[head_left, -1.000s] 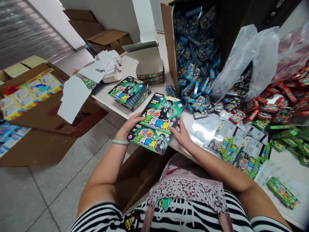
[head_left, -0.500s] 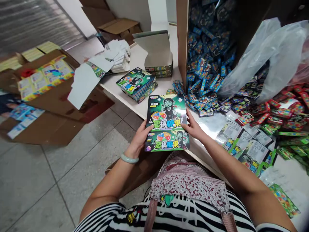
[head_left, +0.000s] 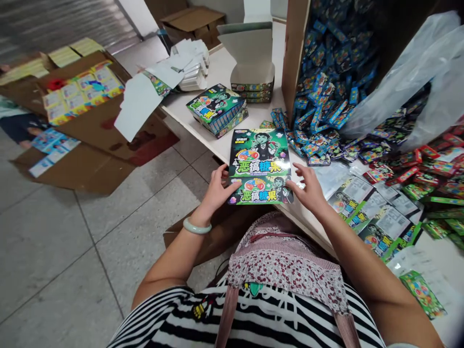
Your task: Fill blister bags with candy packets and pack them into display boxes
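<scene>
Both of my hands hold a flat green printed card box [head_left: 260, 166] with a cartoon vampire and Chinese letters, at the near edge of the white table [head_left: 217, 145]. My left hand [head_left: 216, 190], with a pale green bangle on its wrist, pinches the card's left side. On the card's right side my right hand [head_left: 308, 189] grips the lower corner, its upper fingers spread. The card is bent along a crease across its middle, the lower panel tilted toward me.
A filled green box [head_left: 216, 108] and folded boxes [head_left: 252, 72] stand behind. A tall carton [head_left: 293, 58] spills blue packets [head_left: 322, 96]. Red and green packets [head_left: 427, 169], plastic bags [head_left: 409, 72] and flat green cards [head_left: 366, 212] lie at right. Cardboard [head_left: 83, 159] covers the floor at left.
The card has turned from slanted to square in front of me and has been folded further along its middle crease. My view has shifted left and down.
</scene>
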A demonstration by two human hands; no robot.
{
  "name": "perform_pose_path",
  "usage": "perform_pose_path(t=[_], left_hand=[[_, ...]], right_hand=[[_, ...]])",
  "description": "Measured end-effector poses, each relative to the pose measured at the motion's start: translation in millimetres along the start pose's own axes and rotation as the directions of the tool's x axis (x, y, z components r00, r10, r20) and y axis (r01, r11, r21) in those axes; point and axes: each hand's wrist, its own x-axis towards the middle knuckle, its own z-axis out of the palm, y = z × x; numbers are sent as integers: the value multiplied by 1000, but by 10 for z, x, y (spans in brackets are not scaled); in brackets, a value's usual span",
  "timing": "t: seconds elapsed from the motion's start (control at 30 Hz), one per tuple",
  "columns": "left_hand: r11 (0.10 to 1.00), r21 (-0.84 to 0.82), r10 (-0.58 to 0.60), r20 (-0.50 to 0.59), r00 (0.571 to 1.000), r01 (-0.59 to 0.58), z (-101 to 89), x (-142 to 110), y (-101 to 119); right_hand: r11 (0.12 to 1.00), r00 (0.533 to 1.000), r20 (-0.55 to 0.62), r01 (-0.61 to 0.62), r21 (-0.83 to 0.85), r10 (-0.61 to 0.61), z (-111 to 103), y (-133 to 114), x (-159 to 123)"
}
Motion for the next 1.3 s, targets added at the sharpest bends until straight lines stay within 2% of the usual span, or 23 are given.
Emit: perform_pose_path(t=[0.07,0.2,0.3,0.4,0.57,0.67,0.77,0.87,0.93,1.0,1.1,1.2,1.23,1.3], left_hand=[[997,74,30,-14,999,-29,-70,-166,-34],[995,-85,-46,114,992,55,-42,-363,-39],[975,-215,-30,148,989,62,20,-362,-13],[962,-273,42,151,988,1,23,-326,1],[962,-274,62,245,967,7,-62,-227,15],[951,-299,157,268,950,-73,-133,-61,119],[930,-319,269,248,931,-183,-212,200,279],[918,-310,323,223,920,-247,-259,474,425],[919,-244,356,174,918,-310,-248,626,512],[913,-85,407,100,908,-400,-200,751,604],[847,191,506,-6,863,-495,-98,914,747],[793,304,574,-76,816,-529,-44,1031,860],[791,306,576,-77,814,-530,-48,1043,879],[817,267,538,-32,842,-511,-80,1007,879]], right_hand=[[998,998,58,14,-56,-11,-88,-105,-180],[995,981,179,-88,41,79,-96,-241,-322],[996,991,94,-91,-2,91,-46,-254,-305],[993,993,11,-118,14,118,-4,-197,-264],[896,974,107,-227,380,202,43,-124,-111],[854,971,173,-229,467,166,9,-179,84],[856,981,178,-150,495,69,-59,-272,344],[906,994,108,-13,424,-36,-139,-379,595],[964,994,62,66,259,-85,-199,-466,727],[990,991,1,136,27,-136,-260,-567,830],[953,969,-95,203,-223,-229,-318,-700,948],[947,956,-160,200,-253,-244,-333,-744,1011],[955,960,-163,184,-234,-226,-337,-733,1007],[974,978,-121,150,-170,-172,-355,-678,947]])
